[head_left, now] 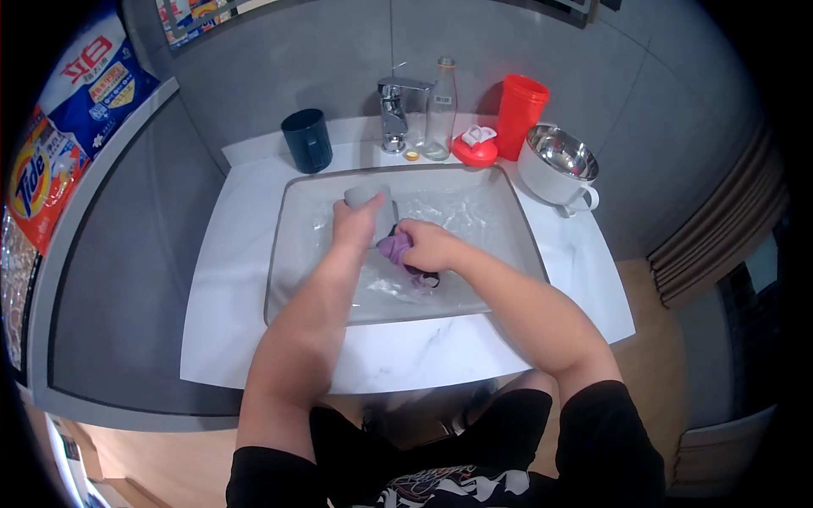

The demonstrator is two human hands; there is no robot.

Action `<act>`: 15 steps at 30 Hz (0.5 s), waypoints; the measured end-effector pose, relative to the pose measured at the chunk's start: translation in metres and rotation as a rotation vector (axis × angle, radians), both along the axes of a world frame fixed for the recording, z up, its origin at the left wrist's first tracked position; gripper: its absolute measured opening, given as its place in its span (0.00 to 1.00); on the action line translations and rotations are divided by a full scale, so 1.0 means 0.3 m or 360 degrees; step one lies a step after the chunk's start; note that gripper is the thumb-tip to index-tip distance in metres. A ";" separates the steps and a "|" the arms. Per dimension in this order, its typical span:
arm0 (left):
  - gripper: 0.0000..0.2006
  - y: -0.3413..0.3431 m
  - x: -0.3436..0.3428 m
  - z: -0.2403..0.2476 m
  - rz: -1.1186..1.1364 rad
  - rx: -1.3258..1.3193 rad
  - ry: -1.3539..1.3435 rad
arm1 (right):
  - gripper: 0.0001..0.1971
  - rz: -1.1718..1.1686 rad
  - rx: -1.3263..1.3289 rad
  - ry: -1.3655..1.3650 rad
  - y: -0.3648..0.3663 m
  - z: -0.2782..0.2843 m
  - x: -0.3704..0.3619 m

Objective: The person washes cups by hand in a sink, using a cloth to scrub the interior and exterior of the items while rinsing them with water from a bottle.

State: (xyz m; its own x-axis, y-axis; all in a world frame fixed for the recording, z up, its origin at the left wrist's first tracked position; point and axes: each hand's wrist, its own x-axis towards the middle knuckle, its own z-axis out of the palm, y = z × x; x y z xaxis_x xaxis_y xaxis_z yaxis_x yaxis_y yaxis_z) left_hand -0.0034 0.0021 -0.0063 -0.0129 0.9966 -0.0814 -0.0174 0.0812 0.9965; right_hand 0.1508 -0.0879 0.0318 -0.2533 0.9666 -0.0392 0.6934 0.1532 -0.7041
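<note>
My left hand (355,222) is wrapped round a light grey cup (379,199), tilted over the water in the sink (279,254). Bunched in my right hand (429,245) is a purple cloth (395,248), held close against the cup's dark-looking opening. Part of the cloth hangs down towards the water, and a dark patch shows at its lower end. My fingers hide some of the cup and cloth, so I cannot tell whether the cloth reaches inside.
Behind the sink stand a dark teal mug (306,140), a chrome faucet (393,114), a clear glass bottle (441,114), a red lid (475,151) and a red tumbler (520,114). A white-and-steel pot (550,173) sits at the right. Detergent bags (97,76) are at far left.
</note>
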 end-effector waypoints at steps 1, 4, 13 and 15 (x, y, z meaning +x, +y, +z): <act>0.37 -0.006 0.011 0.001 -0.0009 0.0000 0.0002 | 0.17 -0.0099 0.0035 -0.0150 0.013 -0.023 0.028; 0.40 -0.035 0.030 0.008 0.0069 0.0173 0.0344 | 0.20 -0.0266 -0.0037 -0.0489 0.039 -0.062 0.076; 0.39 -0.025 -0.014 0.015 0.0076 0.0065 0.0701 | 0.25 0.0302 -0.0376 -0.1082 0.047 -0.126 0.077; 0.39 -0.026 -0.005 0.015 0.0072 0.0025 0.0509 | 0.22 0.0005 -0.0363 -0.1102 0.090 -0.145 0.127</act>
State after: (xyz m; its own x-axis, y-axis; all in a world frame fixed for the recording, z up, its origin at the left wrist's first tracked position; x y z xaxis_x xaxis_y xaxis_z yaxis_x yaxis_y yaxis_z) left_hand -0.0050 -0.0058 -0.0020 -0.0796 0.9955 -0.0508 0.2938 0.0721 0.9531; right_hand 0.1890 -0.0610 -0.0116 -0.1003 0.9145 -0.3921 0.9912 0.0577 -0.1190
